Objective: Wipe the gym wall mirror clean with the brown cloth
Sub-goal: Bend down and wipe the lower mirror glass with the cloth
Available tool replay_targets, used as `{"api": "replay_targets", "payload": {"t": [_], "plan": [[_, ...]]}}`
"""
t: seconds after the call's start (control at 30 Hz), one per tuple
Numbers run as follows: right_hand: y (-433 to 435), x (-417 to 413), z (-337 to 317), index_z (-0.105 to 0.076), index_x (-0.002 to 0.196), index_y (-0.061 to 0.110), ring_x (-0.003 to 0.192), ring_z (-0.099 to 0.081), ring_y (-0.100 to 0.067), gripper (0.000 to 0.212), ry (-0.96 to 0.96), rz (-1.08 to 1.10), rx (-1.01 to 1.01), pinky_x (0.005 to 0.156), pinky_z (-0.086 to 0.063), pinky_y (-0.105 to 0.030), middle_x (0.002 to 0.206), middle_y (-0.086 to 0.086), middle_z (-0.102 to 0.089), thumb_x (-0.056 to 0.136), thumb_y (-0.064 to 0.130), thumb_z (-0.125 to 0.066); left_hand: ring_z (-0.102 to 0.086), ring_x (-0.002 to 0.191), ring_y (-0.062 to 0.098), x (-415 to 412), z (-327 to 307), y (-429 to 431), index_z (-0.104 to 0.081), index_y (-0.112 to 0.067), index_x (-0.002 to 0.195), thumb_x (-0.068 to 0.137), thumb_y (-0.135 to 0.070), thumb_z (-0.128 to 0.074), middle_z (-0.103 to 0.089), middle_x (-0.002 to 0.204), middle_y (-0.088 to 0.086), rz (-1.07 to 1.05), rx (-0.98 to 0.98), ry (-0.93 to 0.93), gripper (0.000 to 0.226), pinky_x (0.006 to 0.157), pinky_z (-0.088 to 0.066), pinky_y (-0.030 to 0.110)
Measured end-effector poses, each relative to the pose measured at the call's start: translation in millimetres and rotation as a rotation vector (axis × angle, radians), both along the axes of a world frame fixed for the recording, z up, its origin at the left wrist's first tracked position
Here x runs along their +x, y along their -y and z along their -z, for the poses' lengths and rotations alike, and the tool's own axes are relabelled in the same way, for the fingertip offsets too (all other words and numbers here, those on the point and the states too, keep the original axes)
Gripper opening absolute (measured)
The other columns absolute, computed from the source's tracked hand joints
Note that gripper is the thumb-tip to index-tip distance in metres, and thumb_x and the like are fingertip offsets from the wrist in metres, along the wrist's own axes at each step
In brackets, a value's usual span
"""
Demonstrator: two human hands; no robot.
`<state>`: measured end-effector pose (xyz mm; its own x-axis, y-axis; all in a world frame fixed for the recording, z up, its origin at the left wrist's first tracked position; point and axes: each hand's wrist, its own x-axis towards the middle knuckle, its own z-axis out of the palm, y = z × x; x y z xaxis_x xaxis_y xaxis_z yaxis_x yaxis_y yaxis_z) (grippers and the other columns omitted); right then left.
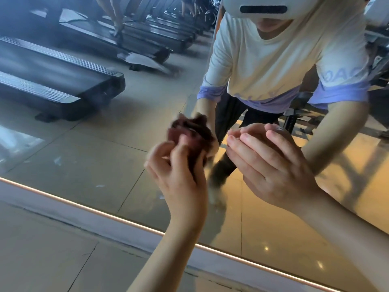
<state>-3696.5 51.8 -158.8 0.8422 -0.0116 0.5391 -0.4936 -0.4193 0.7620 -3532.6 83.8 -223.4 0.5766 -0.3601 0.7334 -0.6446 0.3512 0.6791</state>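
Glass makes up most of the view: the gym wall mirror (84,144) runs from the lit strip (84,205) along its lower edge upward. Its left portion, at about nine o'clock from the hands, carries pale smears (57,160) and short streaks (some may be marks on the reflected floor; this cannot be settled from here). The treadmills (63,81) reflected at ten o'clock look hazy, though blur may account for that. Near centre, the left hand (179,175) holds the brown cloth (195,140) bunched into a wad. Thumb and fingers are curled round it and pinch it, and the wad sits against the glass where it meets its own reflection. The cloth and fingertips are blurred, which suggests a wiping stroke in progress. At three o'clock from the cloth, just beside it, the right hand (269,165) holds nothing. Its fingers are pressed together and gently bent, tips towards the glass; contact looks likely but is not certain. Assessment: wiping is under way in the lower centre only. The marked left zone appears unwiped. The right zone and the upper glass show no obvious marks, but glare hides much. Most of the surface is judged outstanding.
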Motion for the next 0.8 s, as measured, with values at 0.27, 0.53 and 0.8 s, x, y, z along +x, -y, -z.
{"api": "replay_targets", "payload": {"t": [0.27,0.53,0.8], "plan": [[-0.9,0.9,-2.0,-0.063,0.129,0.008,0.13,-0.046,-0.02,0.038,-0.033,0.035,-0.009,0.112,-0.03,-0.042,0.14,-0.007,-0.055,0.097,0.014,-0.042,-0.038,0.106,0.028,-6.6,7.6,-8.5,-0.05,-0.015,0.118,0.092,-0.013,-0.061,-0.038,0.118,0.008,0.042,0.019,0.196,0.029,0.105,-0.021,0.012],[-1.4,0.6,-2.4,-0.064,0.128,0.01,0.13,-0.046,-0.021,0.038,-0.04,0.056,-0.037,0.112,-0.03,-0.042,0.14,-0.006,-0.057,0.095,0.019,-0.048,-0.038,0.105,0.027,7.3,-16.3,5.3,-0.048,-0.013,0.114,0.092,-0.013,-0.058,-0.044,0.116,0.022,-0.076,-0.041,0.054,0.023,0.103,-0.026,0.021],[-9.2,7.4,-7.6,-0.065,0.124,0.011,0.128,-0.047,-0.021,0.035,0.002,0.062,0.044,0.111,-0.031,-0.042,0.138,-0.005,-0.059,0.096,0.014,-0.044,-0.036,0.105,0.025,34.2,-31.8,6.7,-0.044,-0.017,0.106,0.09,-0.011,-0.055,-0.041,0.114,0.018,-0.01,-0.012,-0.056,0.02,0.1,-0.029,0.023]]}}
